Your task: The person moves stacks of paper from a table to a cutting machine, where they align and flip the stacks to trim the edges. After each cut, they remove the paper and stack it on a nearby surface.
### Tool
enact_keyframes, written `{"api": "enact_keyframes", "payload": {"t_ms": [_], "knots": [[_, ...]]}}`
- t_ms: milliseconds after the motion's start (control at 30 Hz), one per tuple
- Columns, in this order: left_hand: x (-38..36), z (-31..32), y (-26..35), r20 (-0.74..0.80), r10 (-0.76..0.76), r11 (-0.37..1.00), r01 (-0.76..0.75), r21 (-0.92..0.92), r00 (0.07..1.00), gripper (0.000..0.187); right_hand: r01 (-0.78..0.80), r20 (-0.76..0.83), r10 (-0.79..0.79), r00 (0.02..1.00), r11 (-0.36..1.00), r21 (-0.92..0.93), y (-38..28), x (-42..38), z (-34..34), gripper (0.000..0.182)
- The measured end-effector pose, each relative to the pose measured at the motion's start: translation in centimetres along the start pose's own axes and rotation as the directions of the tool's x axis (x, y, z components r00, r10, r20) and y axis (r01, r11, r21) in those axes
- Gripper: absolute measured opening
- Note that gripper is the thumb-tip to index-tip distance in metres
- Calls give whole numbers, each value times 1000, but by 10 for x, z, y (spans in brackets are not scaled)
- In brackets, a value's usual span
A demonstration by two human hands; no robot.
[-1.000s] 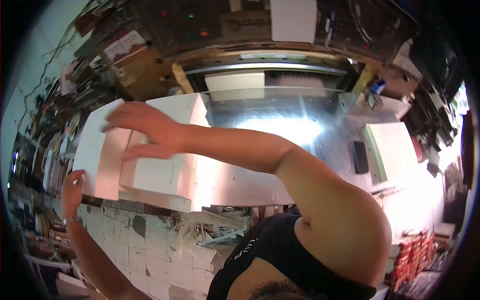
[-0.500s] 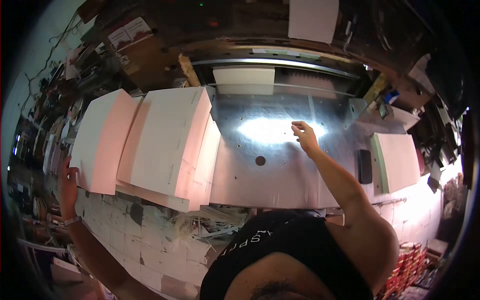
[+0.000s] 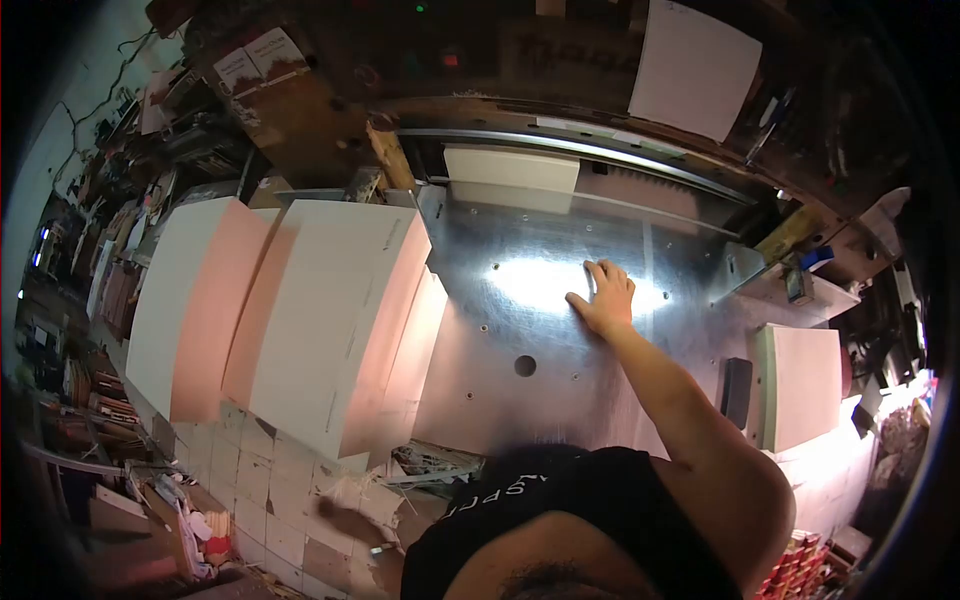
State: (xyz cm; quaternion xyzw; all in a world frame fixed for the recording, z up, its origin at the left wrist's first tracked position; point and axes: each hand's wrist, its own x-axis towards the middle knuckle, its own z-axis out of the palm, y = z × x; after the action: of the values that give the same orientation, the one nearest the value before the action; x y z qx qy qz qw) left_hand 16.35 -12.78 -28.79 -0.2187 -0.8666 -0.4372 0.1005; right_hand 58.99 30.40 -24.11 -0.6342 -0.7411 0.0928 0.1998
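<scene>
My right hand (image 3: 607, 298) is over the shiny metal table (image 3: 480, 385), fingers bent and spread apart beside the bright reflection, with nothing between them. Low beside my body hangs my left hand (image 3: 345, 515), smeared by motion above the tiled floor, its fingers unreadable. Tall white paper stacks stand on the table's left side: a printed-edge stack (image 3: 325, 310) and another stack (image 3: 180, 300) farther left. At the back, a small white paper block (image 3: 512, 172) lies under the machine's metal bar (image 3: 560, 146).
On the right stand a dark oblong block (image 3: 736, 392) and a pale paper stack (image 3: 805, 385). A white sheet (image 3: 695, 70) rests on the machine's top, near two small printed cards (image 3: 258, 60). Paper scraps (image 3: 440, 460) lie below the table's front edge.
My left hand has left the far-left paper stack and dropped down beside my body. My right hand has turned and spread its fingers over the metal table. The view has shifted slightly.
</scene>
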Motion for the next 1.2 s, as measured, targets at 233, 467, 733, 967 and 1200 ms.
{"api": "enact_keyframes", "payload": {"t_ms": [233,467,733,967,1200], "knots": [[-138,144,52,915,146,967,139,-212,377,44,-9,-58,13,998,998,67,13,0,20,70],[-200,198,38,915,360,909,-154,-387,-181,38,-36,0,36,999,999,2,13,-5,2,71],[-281,224,-19,904,345,939,82,-335,-251,32,-21,-74,23,997,999,38,11,2,18,63],[-269,207,50,920,392,908,-168,-383,23,39,-9,-39,7,999,997,-70,-2,4,16,66],[-274,226,50,868,476,871,-214,-443,142,39,42,-90,-48,995,997,-70,8,2,22,65]]}}
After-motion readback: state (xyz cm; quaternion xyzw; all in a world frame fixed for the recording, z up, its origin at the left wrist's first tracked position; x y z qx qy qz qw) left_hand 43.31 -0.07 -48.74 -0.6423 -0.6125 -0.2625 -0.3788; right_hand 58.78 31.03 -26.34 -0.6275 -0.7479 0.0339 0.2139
